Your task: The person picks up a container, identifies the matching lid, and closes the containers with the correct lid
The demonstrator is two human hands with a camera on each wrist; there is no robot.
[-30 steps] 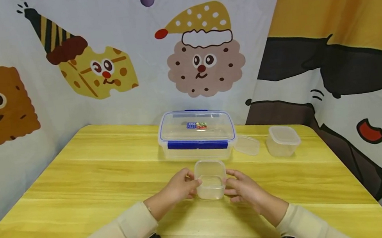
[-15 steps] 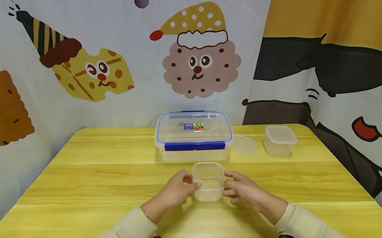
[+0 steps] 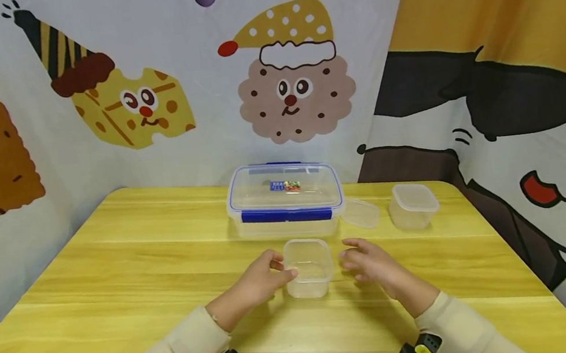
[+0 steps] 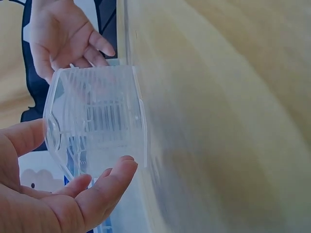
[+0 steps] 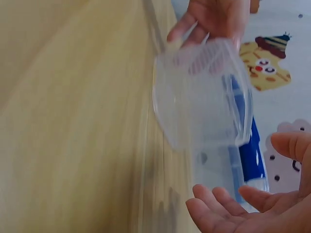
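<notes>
A small clear plastic container with a rounded square top stands on the table, in front of a bigger box. My left hand holds its left side, the thumb overlapping the near wall in the head view. In the left wrist view, the thumb is spread from the other fingers around the container's side. To the right, a small gap separates my right hand from the container. That hand's fingers are relaxed and hold nothing in the right wrist view.
The large clear storage box with blue latches stands near the wall side of the wooden table. A flat translucent lid lies right beside it. Farther right is another small translucent container. A printed cartoon cloth hangs behind.
My right hand has let go of the small container's right side and moved a little to the right. The left hand stays at the container, which remains in place. The head view has shifted slightly.
</notes>
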